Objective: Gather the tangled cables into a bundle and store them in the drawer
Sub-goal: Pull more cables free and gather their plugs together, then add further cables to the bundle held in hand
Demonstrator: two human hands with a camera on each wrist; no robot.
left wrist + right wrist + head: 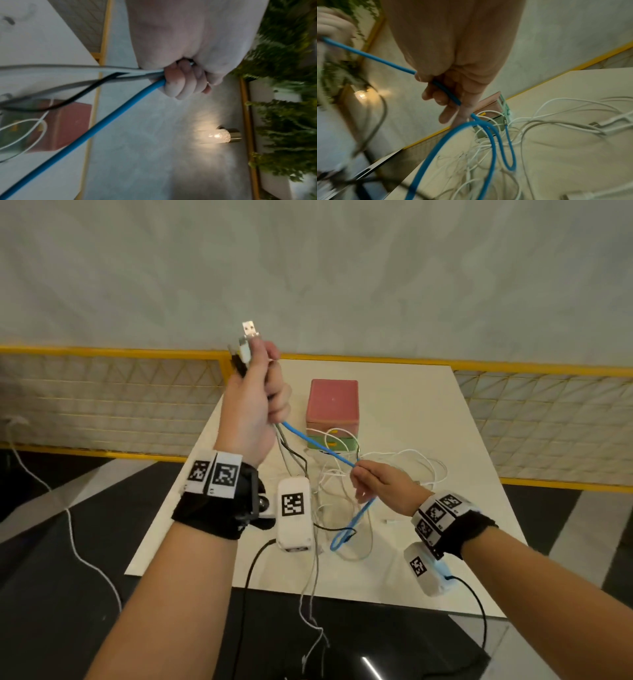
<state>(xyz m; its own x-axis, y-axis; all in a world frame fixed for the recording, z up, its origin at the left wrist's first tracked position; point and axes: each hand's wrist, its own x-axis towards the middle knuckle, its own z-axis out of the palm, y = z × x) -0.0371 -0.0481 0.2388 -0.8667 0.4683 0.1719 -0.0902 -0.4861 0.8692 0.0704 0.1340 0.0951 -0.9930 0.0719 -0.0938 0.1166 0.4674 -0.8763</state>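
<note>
The pink-topped drawer box (334,402) looks closed, its contents hidden, on a white table (428,412) by a yellow-railed wall, while the left hand (251,402) grips several cable ends and the right hand (383,484) pinches the blue cable (318,448) above tangled white cables (404,470).

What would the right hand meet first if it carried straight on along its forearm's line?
Probably the small drawer box: the right hand, pinching the blue cable, points up-left toward it over white cables. Depth is uncertain.

Both hands (255,402) (380,486) raised, fingers curled.
</note>
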